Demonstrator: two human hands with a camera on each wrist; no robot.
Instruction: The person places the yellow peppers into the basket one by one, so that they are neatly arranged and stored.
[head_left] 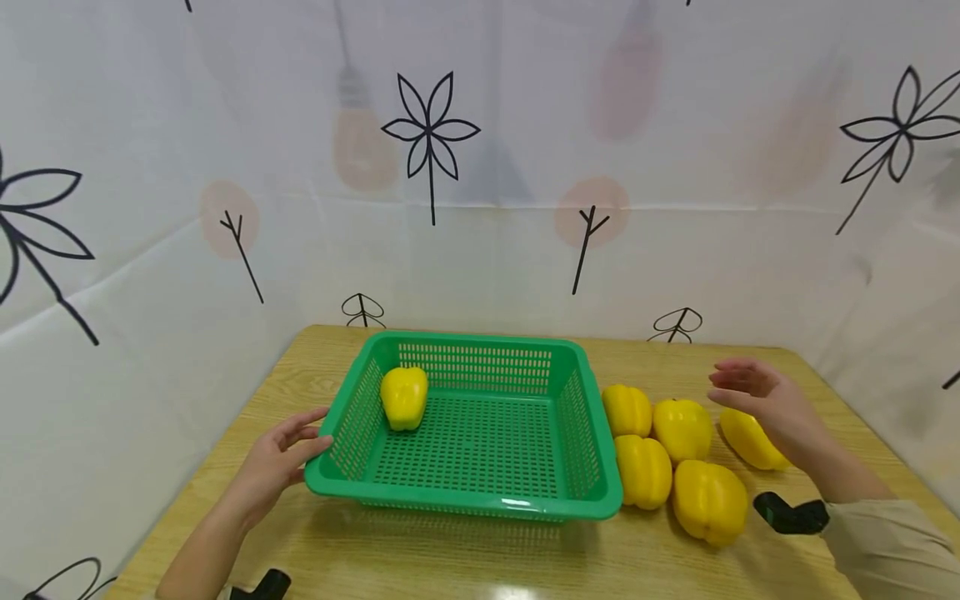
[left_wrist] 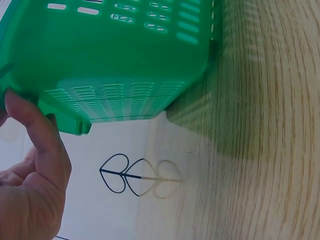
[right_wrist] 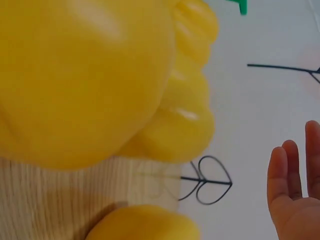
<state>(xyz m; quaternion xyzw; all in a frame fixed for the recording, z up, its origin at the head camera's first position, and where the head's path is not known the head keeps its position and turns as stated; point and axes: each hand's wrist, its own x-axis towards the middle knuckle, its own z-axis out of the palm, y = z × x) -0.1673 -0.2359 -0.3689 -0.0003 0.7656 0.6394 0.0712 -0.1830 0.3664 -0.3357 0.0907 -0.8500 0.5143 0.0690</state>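
A green plastic basket (head_left: 468, 502) with slotted walls stands on the table, and one yellow bell pepper (head_left: 405, 398) lies inside near its left wall. My left hand (head_left: 279, 457) grips the basket's left rim; the left wrist view shows its fingers (left_wrist: 37, 122) at the rim's corner. My right hand (head_left: 772, 408) is held in the air with nothing in it, fingers slightly bent. Below and left of it sit several yellow bell peppers, among them a nearer one (head_left: 709, 502) and a farther one (head_left: 682, 429). A longer yellow piece (head_left: 752, 440) is partly covered by this hand.
The wooden table (head_left: 420, 554) runs up to a white curtain (head_left: 480, 267) printed with plant drawings. Two peppers, a back one (head_left: 627, 410) and a front one (head_left: 643, 472), sit right beside the basket's right wall. Dark straps show at both wrists.
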